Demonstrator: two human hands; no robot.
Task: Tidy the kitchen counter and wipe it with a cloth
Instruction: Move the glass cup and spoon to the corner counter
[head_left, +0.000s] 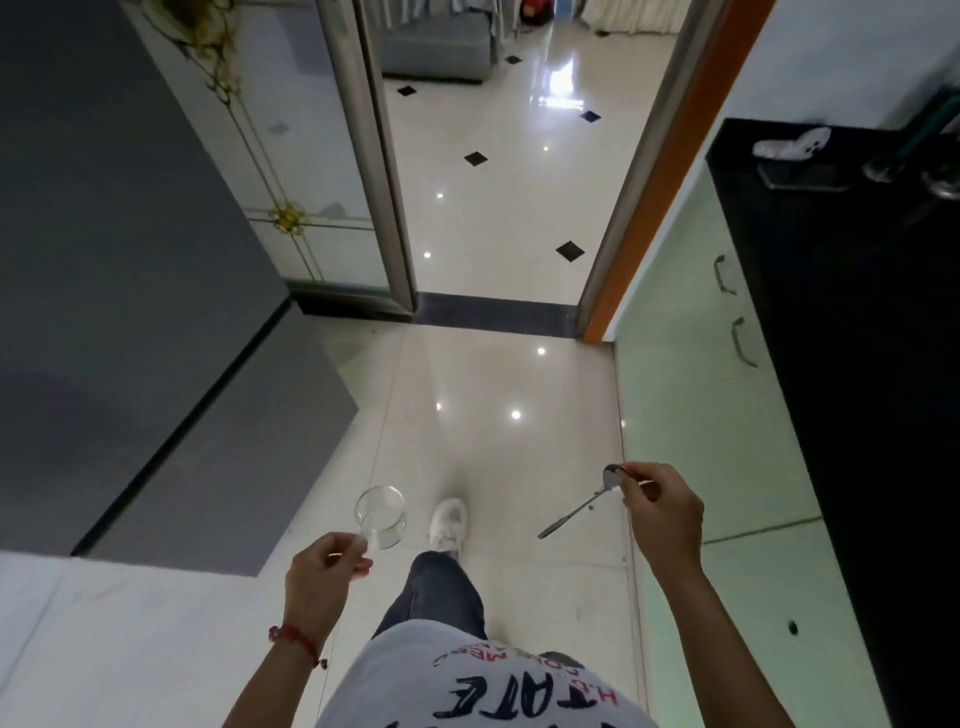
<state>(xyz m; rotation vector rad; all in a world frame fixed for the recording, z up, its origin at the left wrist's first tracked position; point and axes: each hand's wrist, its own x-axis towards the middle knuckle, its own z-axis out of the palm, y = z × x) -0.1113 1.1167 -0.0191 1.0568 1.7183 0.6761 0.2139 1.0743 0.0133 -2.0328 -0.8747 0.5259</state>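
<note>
Glass (381, 517) empty, left hand (323, 574) holding.

A grey fridge (119, 270) stands left of the glossy tiled floor (493, 395).

Glossy cream floor (498, 374), grey fridge (130, 260), green cabinets (691, 389).

You get bright daylight through the doorway (498, 156), glaring off the glossy floor (493, 374). Edges bend. The dark surface (857, 312) looks soft.
</note>
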